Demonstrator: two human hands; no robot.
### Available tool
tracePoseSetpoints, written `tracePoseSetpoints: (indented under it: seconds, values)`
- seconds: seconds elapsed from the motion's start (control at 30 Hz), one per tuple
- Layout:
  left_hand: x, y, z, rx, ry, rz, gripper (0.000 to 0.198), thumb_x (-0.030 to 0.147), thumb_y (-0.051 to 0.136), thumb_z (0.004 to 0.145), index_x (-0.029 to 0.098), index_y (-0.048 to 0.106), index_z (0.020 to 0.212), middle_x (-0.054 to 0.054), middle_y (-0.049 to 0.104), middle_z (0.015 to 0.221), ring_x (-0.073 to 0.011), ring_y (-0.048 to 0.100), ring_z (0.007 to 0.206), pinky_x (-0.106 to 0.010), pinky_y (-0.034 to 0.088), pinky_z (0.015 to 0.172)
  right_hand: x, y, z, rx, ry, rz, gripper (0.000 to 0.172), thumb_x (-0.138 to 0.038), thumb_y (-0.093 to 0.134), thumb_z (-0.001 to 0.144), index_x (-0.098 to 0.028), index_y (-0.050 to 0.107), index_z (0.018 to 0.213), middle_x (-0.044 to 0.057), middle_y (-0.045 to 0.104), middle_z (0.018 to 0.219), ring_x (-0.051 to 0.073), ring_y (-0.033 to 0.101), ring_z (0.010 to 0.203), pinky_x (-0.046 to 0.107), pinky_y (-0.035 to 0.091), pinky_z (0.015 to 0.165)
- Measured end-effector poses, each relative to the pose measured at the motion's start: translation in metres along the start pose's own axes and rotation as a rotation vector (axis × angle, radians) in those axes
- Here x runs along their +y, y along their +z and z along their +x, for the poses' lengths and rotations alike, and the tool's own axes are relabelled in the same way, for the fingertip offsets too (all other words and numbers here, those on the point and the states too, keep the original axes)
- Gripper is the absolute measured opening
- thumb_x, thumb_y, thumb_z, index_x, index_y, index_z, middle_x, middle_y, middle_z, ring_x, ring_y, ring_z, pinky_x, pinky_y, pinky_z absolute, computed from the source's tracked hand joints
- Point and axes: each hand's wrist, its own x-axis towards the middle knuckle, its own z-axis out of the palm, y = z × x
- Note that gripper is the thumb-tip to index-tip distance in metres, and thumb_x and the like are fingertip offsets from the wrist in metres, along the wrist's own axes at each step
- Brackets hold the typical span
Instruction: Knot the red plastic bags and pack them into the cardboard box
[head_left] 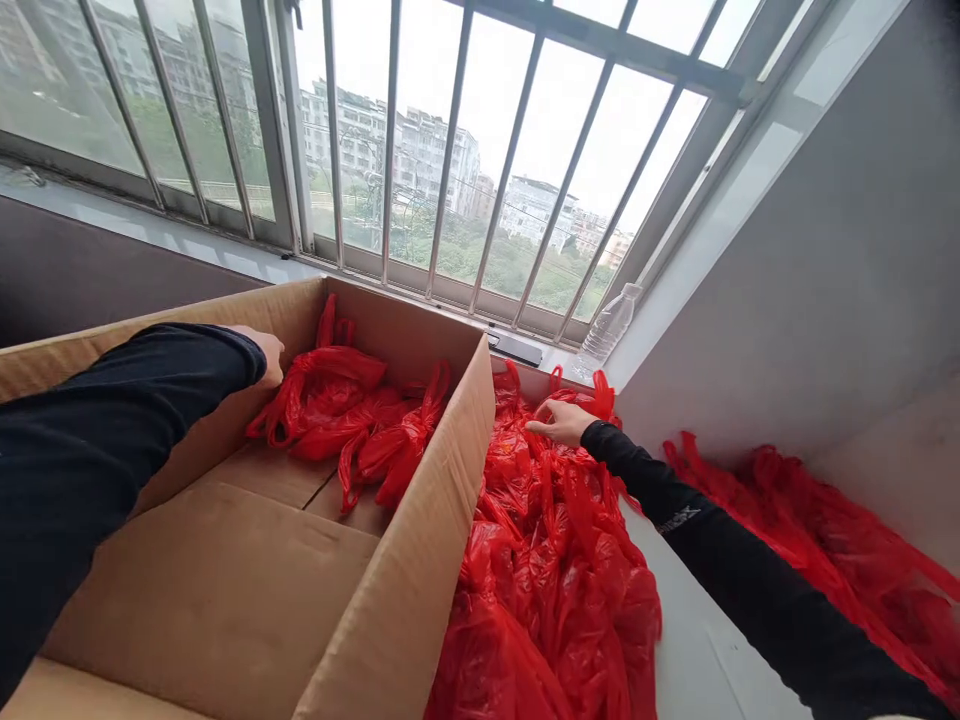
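Observation:
My left hand [266,352] reaches into a large cardboard box [420,520], its fingers closed on a red plastic bag [315,385] at the far end. Several more tied red bags [390,440] lie on the box floor beside it. My right hand [559,420] stretches out to the right of the box, fingers curled and resting on top of a long pile of red plastic bags [547,580]. Whether it grips one of them is unclear. Both arms wear black sleeves.
A barred window [450,150] runs along the back above a sill. On the sill lie an empty clear plastic bottle [609,325] and a dark flat object [516,348]. More red bags [825,550] lie along the grey wall at right.

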Motion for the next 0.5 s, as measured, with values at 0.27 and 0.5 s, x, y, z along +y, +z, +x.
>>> tracePoseSetpoints:
  seconds: [0.27, 0.5]
  values:
    - [-0.007, 0.016, 0.019, -0.109, -0.083, 0.230, 0.034, 0.037, 0.058, 0.091, 0.011, 0.065, 0.112, -0.012, 0.066, 0.120, -0.0244, 0.061, 0.112, -0.046, 0.045, 0.099, 0.005, 0.020, -0.017, -0.061, -0.115, -0.153, 0.049, -0.033, 0.069, 0.082, -0.012, 0.054, 0.124, 0.013, 0.065, 0.101, 0.026, 0.063, 0.096, 0.035, 0.046, 0.086]
    - [-0.022, 0.021, 0.015, -0.001, 0.046, 0.084, 0.050, 0.042, 0.051, 0.082, 0.006, 0.067, 0.112, -0.017, 0.071, 0.113, -0.0276, 0.064, 0.107, -0.042, 0.044, 0.096, -0.013, 0.038, -0.036, -0.154, -0.317, -0.180, 0.046, -0.026, 0.072, 0.078, -0.024, 0.060, 0.122, 0.009, 0.059, 0.111, 0.025, 0.057, 0.107, 0.034, 0.041, 0.093]
